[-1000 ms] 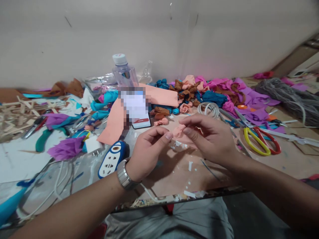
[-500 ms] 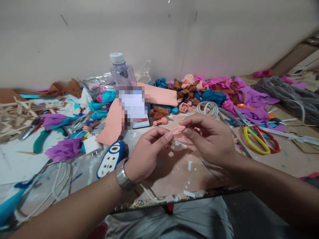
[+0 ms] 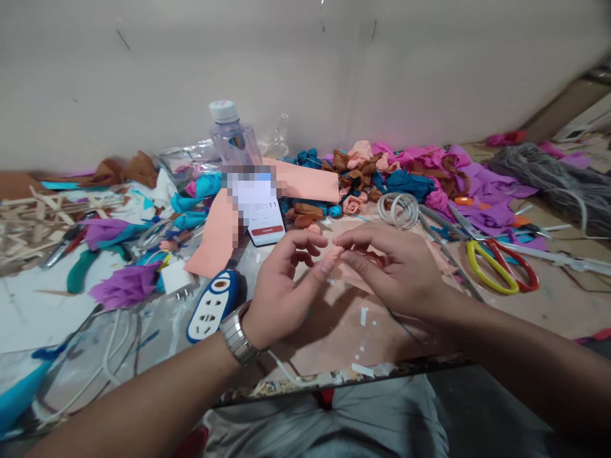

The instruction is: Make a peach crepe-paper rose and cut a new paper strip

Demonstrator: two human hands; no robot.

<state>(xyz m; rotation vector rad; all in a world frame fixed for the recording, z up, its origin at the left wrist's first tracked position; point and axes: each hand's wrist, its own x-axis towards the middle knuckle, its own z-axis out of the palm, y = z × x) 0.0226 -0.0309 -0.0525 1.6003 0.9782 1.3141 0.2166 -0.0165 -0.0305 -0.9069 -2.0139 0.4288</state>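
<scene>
A small twisted piece of peach crepe paper is between my two hands, in the middle of the head view. My right hand pinches it between thumb and fingers. My left hand has its thumb tip against the paper's left end, its forefinger curled close by in a loose pinch. A wider part of the peach paper hangs below the fingers, partly hidden by the right hand. Just beyond lie a rolled peach paper rose and a phone with its screen lit.
A power strip and white charger lie left of my hands. Scissors lie to the right, beside a coil of white cord. A clear bottle stands behind, among heaps of coloured crepe paper. Grey yarn lies far right.
My left forefinger has lifted a little off the paper and the left thumb has slid right toward my right fingers. The phone's screen content has changed.
</scene>
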